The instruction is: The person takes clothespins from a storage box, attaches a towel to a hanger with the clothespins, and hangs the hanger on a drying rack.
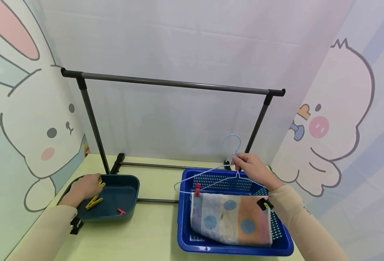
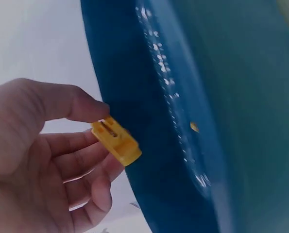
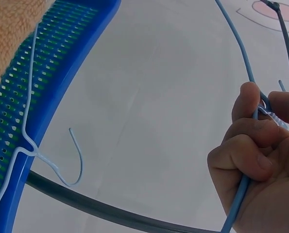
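My left hand (image 1: 86, 188) is over the dark teal basin (image 1: 133, 195) and pinches a yellow clothespin (image 2: 117, 141) between thumb and fingers. Inside the basin lie another yellow clothespin (image 1: 94, 202) and a red clothespin (image 1: 121, 211). With my right hand (image 1: 252, 166) I grip a light blue wire hanger (image 1: 208, 171) near its neck, above the blue basket (image 1: 237, 250). A patterned towel (image 1: 230, 217) is at the hanger's lower bar, with a red clothespin (image 1: 197, 190) on its upper left corner. Part of the towel's right edge is covered.
A second wire hanger (image 3: 35, 151) lies at the basket's edge, its hook sticking out past the rim. Behind both containers stands a dark metal rack (image 1: 175, 83), its lower bars running along the pale green table (image 1: 157, 232). Cartoon-printed curtains (image 1: 178, 40) surround the table.
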Available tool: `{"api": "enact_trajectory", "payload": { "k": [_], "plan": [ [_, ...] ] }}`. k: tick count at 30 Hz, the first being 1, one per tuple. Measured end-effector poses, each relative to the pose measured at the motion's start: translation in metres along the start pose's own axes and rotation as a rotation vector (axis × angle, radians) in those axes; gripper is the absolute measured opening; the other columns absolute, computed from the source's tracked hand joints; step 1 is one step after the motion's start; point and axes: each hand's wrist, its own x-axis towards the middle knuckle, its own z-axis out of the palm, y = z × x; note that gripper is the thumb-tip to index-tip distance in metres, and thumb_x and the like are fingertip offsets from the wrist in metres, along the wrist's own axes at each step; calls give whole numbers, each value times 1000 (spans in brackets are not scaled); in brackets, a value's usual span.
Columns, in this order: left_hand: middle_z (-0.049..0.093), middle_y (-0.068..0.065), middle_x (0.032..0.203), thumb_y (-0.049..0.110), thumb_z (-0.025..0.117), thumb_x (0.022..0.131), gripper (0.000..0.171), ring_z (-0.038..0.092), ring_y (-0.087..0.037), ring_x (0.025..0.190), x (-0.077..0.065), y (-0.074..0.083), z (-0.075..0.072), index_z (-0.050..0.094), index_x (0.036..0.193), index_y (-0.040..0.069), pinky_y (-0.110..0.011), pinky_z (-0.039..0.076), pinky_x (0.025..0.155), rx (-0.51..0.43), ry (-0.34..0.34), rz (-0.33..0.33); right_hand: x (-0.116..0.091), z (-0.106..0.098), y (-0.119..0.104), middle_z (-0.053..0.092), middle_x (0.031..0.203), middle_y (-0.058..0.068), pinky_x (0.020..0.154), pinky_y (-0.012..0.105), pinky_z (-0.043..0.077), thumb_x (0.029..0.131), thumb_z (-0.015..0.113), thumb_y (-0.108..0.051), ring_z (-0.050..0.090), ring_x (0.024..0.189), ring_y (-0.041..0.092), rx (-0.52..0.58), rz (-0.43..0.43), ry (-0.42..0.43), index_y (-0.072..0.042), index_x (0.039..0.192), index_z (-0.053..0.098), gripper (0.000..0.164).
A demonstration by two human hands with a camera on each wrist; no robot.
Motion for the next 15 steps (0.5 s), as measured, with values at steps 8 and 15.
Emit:
{"api": "enact_trajectory", "payload": {
  "k": [8,15],
  "plan": [
    [52,-6,70,16,54,82,35,43,-17,51,2,17,-2,48,107,-8,-32,33,45,-88,54,24,-1,-3,-5,56,71,2,58,33,39,92,41,-37,50,68,32,-2,-25,15,-14,75,57,33],
    [56,-10,78,18,56,81,35,47,-19,59,10,27,2,50,109,-2,-34,36,46,-95,111,39,-2,-7,-14,57,71,4,56,31,38,93,41,-35,49,65,23,7,-35,34,-13,75,58,33]
  ]
}}
